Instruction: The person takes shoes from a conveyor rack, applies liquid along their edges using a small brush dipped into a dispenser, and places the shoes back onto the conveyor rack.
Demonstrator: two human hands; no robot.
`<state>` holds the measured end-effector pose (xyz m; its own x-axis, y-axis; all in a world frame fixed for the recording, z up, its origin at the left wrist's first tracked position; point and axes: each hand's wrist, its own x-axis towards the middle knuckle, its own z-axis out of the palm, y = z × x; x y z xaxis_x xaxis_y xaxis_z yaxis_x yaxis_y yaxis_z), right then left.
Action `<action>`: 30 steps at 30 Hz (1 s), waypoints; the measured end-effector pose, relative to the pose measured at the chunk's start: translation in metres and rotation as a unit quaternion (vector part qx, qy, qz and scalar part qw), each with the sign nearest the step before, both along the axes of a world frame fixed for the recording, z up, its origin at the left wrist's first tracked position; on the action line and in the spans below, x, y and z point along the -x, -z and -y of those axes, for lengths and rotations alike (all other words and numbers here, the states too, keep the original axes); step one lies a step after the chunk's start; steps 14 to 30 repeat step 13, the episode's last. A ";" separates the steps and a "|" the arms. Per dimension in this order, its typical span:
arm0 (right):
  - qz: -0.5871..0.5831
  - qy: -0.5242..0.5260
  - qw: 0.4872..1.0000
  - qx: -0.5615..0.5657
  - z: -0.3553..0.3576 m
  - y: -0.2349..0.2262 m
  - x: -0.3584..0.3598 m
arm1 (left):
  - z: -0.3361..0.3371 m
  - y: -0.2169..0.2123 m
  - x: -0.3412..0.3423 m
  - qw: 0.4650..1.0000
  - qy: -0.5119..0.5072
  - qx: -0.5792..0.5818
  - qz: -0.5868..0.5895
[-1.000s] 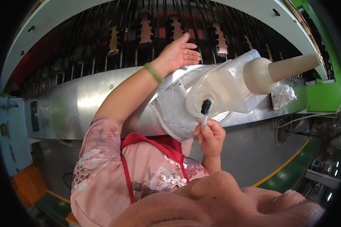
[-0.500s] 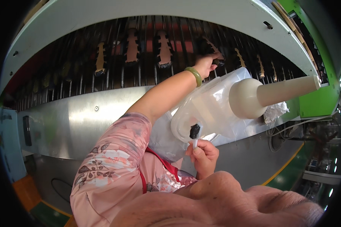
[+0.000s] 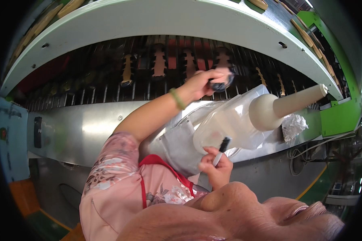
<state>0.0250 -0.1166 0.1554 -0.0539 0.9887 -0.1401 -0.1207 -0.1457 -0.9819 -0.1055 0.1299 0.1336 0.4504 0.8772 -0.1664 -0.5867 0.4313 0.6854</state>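
Note:
My left hand point(image 3: 199, 85) is closed on a shoe sole point(image 3: 225, 75), pink on its face with black notched edges, over the near side of a barred rack. The hand and the sole are blurred. Other pink soles point(image 3: 159, 64) with the same black edges lie on the bars to the left, along with a tan-faced sole point(image 3: 126, 69). My right hand point(image 3: 218, 166) grips the pale handle of a small brush point(image 3: 225, 143) with dark bristles pointing up. Just beyond the brush lies a large translucent squeeze bottle point(image 3: 229, 120) with a cream nozzle cap pointing right.
The bars point(image 3: 104, 93) run under a white machine hood point(image 3: 161, 26). A metal ledge point(image 3: 68, 128) fronts them, with a grey cloth point(image 3: 179, 146) on it. Crumpled white material point(image 3: 294, 127) sits right of the bottle. Cables point(image 3: 297, 158) hang at the right. A blue panel point(image 3: 14, 140) stands left.
My left hand has drawn the sole nearer, away from the bars. The brush in my right hand has tilted rightward. The view has shifted, showing more of the hood top.

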 end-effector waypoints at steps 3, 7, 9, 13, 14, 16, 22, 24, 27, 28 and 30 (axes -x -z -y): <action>0.114 0.041 0.980 -0.156 -0.015 0.021 0.016 | 0.087 -0.015 0.051 0.991 -0.123 -0.047 -0.038; 0.000 -0.003 0.990 -0.144 -0.039 0.007 0.075 | 0.177 -0.006 0.108 0.976 -0.176 -0.058 -0.116; -0.085 -0.019 0.993 -0.075 -0.041 -0.001 0.106 | 0.212 -0.029 0.123 0.965 -0.165 -0.052 -0.198; -0.263 -0.034 0.959 -0.102 -0.029 0.026 0.138 | 0.253 -0.025 0.145 0.936 -0.213 -0.184 -0.210; -0.263 -0.034 0.959 -0.102 -0.029 0.026 0.138 | 0.253 -0.025 0.145 0.936 -0.213 -0.184 -0.210; -0.263 -0.034 0.959 -0.102 -0.029 0.026 0.138 | 0.253 -0.025 0.145 0.936 -0.213 -0.184 -0.210; -0.263 -0.034 0.959 -0.102 -0.029 0.026 0.138 | 0.253 -0.025 0.145 0.936 -0.213 -0.184 -0.210; -0.263 -0.034 0.959 -0.102 -0.029 0.026 0.138 | 0.253 -0.025 0.145 0.936 -0.213 -0.184 -0.210; -0.263 -0.034 0.959 -0.102 -0.029 0.026 0.138 | 0.253 -0.025 0.145 0.936 -0.213 -0.184 -0.210; -0.263 -0.034 0.959 -0.102 -0.029 0.026 0.138 | 0.253 -0.025 0.145 0.936 -0.213 -0.184 -0.210; -0.263 -0.034 0.959 -0.102 -0.029 0.026 0.138 | 0.253 -0.025 0.145 0.936 -0.213 -0.184 -0.210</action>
